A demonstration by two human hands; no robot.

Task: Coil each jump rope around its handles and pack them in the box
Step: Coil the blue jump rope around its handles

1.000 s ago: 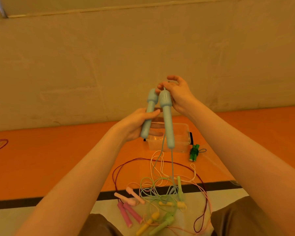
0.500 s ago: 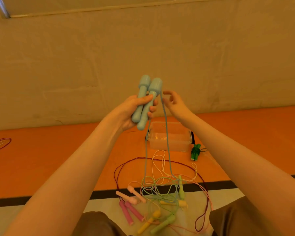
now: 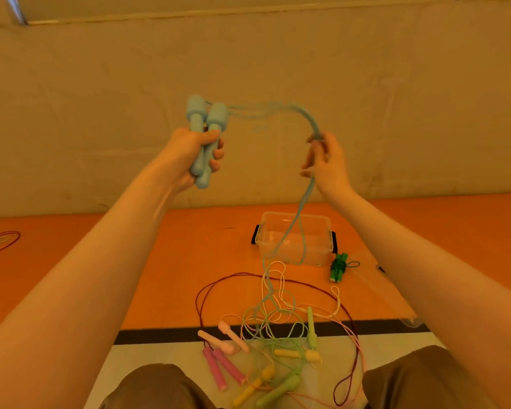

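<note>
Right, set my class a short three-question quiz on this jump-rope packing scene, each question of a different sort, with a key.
1. True or false: the left hand grips both blue handles together.
2. What does the right hand hold? A) the blue cord B) a pink handle C) the box lid
3. Fill in: beside the clear box lies one already coiled rope, coloured ____.

Key: 1 true; 2 A; 3 green.
</note>
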